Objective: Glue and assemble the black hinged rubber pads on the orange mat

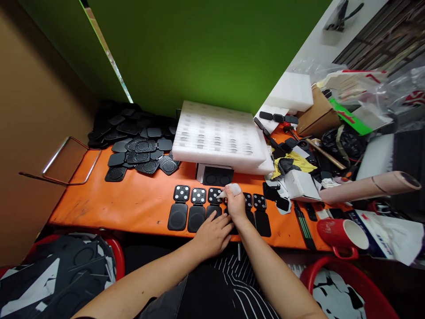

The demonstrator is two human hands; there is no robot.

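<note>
A row of hinged black pieces lies unfolded near the front edge of the orange table (pixel 139 201). Their small upper panels, such as the leftmost dotted panel (pixel 181 193), carry white dots; the lower panels, such as the left one (pixel 177 217), are plain black. My right hand (pixel 235 206) is closed round a small white bottle (pixel 235 189), its thin tip over the third dotted panel (pixel 215 195). My left hand (pixel 214 235) lies flat with fingers spread, over the lower panels in the middle of the row, and holds nothing.
White foam blocks (pixel 219 133) stand behind the row. A heap of black pieces (pixel 142 153) and a wire frame (pixel 89 166) are to the left. At right are a white box (pixel 302 185), a pink bottle (pixel 368 188) and a red mug (pixel 341 235). Red tubs flank my lap.
</note>
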